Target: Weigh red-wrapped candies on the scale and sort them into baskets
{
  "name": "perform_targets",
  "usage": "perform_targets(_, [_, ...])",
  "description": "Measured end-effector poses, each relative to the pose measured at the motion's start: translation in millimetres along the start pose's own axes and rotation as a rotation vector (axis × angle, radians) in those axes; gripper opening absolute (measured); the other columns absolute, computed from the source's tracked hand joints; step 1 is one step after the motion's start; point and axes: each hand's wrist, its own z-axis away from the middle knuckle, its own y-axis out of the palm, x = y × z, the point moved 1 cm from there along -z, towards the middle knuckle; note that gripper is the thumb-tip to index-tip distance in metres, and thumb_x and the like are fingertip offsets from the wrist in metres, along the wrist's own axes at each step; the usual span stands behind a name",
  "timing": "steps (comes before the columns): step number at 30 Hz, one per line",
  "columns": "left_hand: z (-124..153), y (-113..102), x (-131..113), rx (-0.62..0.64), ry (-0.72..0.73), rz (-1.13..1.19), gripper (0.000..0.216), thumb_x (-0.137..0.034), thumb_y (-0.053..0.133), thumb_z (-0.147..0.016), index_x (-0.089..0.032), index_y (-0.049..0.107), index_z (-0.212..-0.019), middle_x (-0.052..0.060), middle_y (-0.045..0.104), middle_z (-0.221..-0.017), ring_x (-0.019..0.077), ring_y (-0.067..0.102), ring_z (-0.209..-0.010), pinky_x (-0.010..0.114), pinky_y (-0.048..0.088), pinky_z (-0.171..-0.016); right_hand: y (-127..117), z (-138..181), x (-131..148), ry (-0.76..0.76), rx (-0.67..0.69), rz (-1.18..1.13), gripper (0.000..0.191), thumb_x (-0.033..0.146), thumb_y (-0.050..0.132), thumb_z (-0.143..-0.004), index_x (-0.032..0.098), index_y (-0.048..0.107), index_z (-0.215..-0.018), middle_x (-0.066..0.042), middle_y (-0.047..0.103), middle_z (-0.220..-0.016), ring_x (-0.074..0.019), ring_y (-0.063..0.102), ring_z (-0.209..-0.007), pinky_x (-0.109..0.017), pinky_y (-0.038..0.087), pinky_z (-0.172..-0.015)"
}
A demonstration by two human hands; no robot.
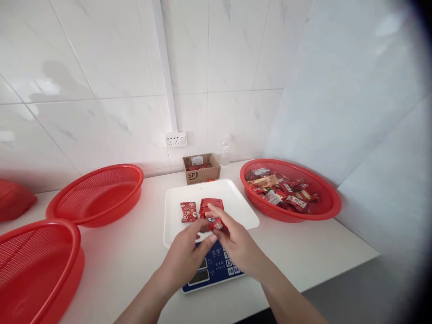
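The table (111, 252) held a red basket (326, 211) of wrapped packets (283, 191) near its right edge and, toward its front edge, a scale (241, 207). Above that, the right hand (242, 247) pinched a small red packet (218, 224); whether the left hand (185, 252), fingers bent, gripped too, I couldn't tell. A light pinch, without leaning on the scale, seemed best.

Bright, soft light — glare on the wall tiles (111, 49) — right edge dark, blurred.
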Motion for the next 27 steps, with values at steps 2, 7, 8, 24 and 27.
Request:
perform_targets(2, [11.4,6.8,-3.9,0.043,-0.070,0.178,0.028,-0.040,0.042,-0.088,-0.021,0.056,-0.101,0.005,0.066,-0.094,0.0174,0.061,-0.081,0.030,0.049,-0.073,5.8,15.2,11.9,-0.009,0.100,-0.027,0.056,0.015,0.039,-0.086,0.025,0.028,-0.140,-0.006,0.042,-0.138,-0.0171,0.040,-0.126,-0.038,0.034,-0.104])
perform_targets(7, [34.0,17.9,4.5,0.032,-0.070,0.297,0.015,-0.031,0.050,-0.085,-0.020,0.060,-0.084,0.005,0.063,-0.089,0.0158,0.057,-0.079,0.025,0.046,-0.068,21.9,40.7,16.9,0.046,0.254,-0.018,0.061,0.012,0.042,-0.083,0.025,0.028,-0.141,-0.005,0.032,-0.144,-0.0187,0.032,-0.131,-0.040,0.031,-0.106])
perform_targets(8, [37.1,18.1,6.9,0.002,-0.068,0.283,0.014,-0.030,0.052,-0.084,-0.020,0.060,-0.080,0.004,0.063,-0.086,0.0155,0.056,-0.077,0.025,0.045,-0.067,24.0,42.5,15.8,0.063,0.255,-0.023,0.061,0.013,0.043,-0.083,0.025,0.029,-0.140,-0.006,0.033,-0.144,-0.0193,0.032,-0.131,-0.040,0.031,-0.106])
perform_targets(24, [50.2,11.8,8.1,-0.128,-0.053,0.404,0.029,-0.042,0.045,-0.086,-0.019,0.058,-0.074,0.002,0.056,-0.070,0.0136,0.051,-0.066,0.023,0.042,-0.060,26.6,41.3,18.9,0.099,0.209,0.017,0.029,0.043,0.041,-0.089,0.019,0.048,-0.074,0.000,0.054,-0.071,-0.0116,0.048,-0.064,-0.023,0.036,-0.058])
perform_targets(27, [51.9,16.0,12.7,-0.104,-0.094,0.441,0.028,-0.046,0.048,-0.083,-0.019,0.054,-0.078,0.000,0.053,-0.069,0.0125,0.048,-0.063,0.022,0.040,-0.058,26.9,41.9,17.3,0.098,0.142,-0.014,0.028,0.041,0.038,-0.091,0.020,0.049,-0.078,0.000,0.055,-0.073,-0.0114,0.049,-0.065,-0.023,0.038,-0.060])
